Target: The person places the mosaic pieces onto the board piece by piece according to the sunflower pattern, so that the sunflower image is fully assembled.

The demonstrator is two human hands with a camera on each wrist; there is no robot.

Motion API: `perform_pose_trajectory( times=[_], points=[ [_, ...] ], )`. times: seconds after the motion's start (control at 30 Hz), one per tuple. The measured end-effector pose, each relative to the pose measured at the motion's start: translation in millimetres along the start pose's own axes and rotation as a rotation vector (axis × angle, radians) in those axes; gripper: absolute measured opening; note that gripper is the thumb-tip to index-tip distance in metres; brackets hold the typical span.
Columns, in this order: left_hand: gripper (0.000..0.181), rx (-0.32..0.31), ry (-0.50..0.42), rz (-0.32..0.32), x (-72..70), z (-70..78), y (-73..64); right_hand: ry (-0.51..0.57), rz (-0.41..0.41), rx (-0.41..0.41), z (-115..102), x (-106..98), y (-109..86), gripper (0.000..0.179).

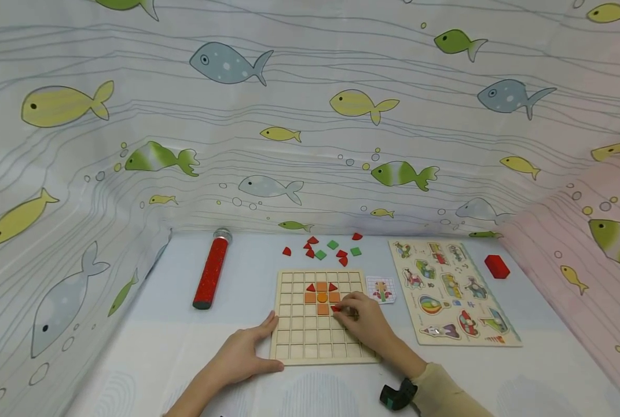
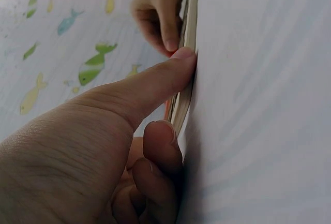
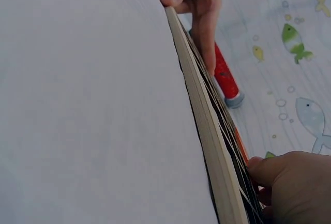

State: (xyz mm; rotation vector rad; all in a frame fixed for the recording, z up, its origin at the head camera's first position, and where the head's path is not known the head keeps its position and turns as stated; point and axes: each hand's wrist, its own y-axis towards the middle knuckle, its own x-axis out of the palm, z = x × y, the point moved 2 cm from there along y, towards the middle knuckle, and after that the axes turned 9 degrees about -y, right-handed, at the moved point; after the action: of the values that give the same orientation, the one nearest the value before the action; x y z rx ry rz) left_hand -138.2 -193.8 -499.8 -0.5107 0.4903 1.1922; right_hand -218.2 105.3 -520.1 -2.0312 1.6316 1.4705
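A wooden grid board (image 1: 294,341) lies in front of me, with orange squares (image 1: 322,310) set in a cross around an orange circle (image 1: 322,297). Two red triangles (image 1: 311,288) sit at the cross's upper corners. My right hand (image 1: 364,324) pinches a small red piece (image 1: 336,308) low over the cell at the cross's lower right; the fingers hide part of it. At the board's front left corner my left hand (image 1: 244,350) holds the rim, thumb (image 2: 155,87) on the front edge and fingers along the left side.
Behind the board lie several loose red pieces (image 1: 312,240) and green squares (image 1: 333,245). A pattern card (image 1: 381,289) sits right of the board, beside a picture puzzle (image 1: 450,295). A red microphone-like stick (image 1: 213,269) lies left; a red block (image 1: 497,266) lies far right.
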Motion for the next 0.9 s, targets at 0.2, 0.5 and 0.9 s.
perform_pose_trajectory(
  times=[0.2, 0.5, 0.9],
  points=[
    [0.102, -0.009, -0.01, -0.011, -0.1, 1.5, -1.4, -0.008, 0.007, -0.01, -1.7, 0.8, -0.2, 0.008],
    [0.103, -0.011, 0.012, -0.004, 0.6, -0.8, 0.8, -0.023, 0.021, -0.009, -2.8, 1.0, 1.4, 0.008],
    [0.103, -0.003, 0.021, -0.001, 0.6, -0.6, 2.0, -0.023, 0.022, 0.008, -1.7, 4.6, 3.6, 0.008]
  ],
)
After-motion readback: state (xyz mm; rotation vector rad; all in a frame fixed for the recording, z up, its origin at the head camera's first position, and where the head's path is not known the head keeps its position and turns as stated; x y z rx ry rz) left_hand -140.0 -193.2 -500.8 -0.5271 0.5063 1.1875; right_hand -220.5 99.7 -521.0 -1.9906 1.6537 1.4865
